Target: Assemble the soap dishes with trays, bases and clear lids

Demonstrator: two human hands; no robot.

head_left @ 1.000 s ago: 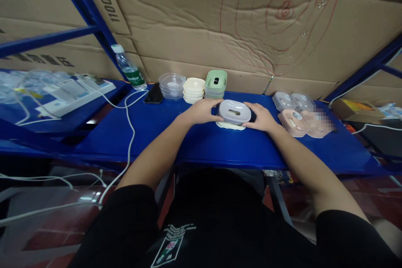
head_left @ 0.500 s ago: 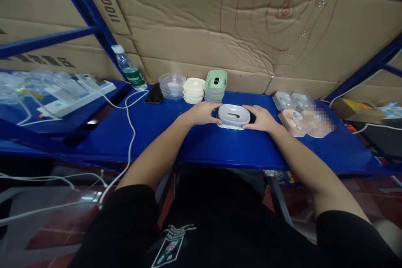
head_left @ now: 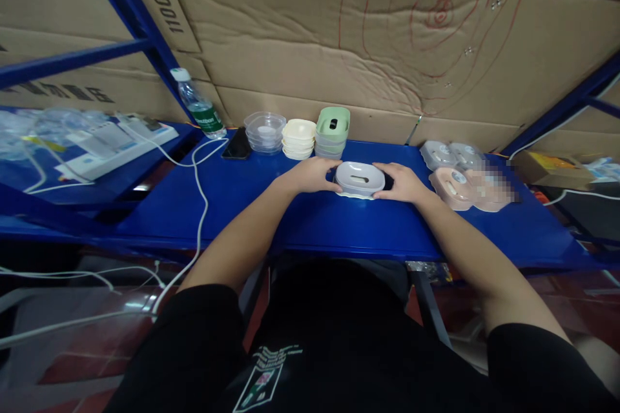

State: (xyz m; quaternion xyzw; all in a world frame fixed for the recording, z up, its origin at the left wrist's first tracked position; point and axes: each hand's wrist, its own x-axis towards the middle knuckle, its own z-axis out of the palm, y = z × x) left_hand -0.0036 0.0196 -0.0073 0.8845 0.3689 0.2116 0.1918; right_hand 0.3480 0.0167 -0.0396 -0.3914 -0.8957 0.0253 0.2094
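Note:
A pale lilac soap dish (head_left: 360,172) with an oval slot in its top sits over a whitish tray-like base (head_left: 358,195), low over the blue table. My left hand (head_left: 320,174) grips its left end, with thumb in front and fingers behind. At the other end, my right hand (head_left: 399,182) clasps it the same way. A dark gap shows between the dish and each palm. Just behind it stand a stack of green and greyish dishes (head_left: 333,126) and a stack of cream trays (head_left: 299,135).
Left of the stacks are clear plastic lids (head_left: 265,131), a dark phone (head_left: 237,144) and a water bottle (head_left: 203,108). Several packed soap dishes (head_left: 451,188) lie at the right. A white cable (head_left: 206,200) crosses the blue table (head_left: 310,232). Cardboard (head_left: 290,32) walls the back.
The soap dish's top tilts very slightly in both hands. Otherwise the hands keep the same grip and place, and the other things have not moved.

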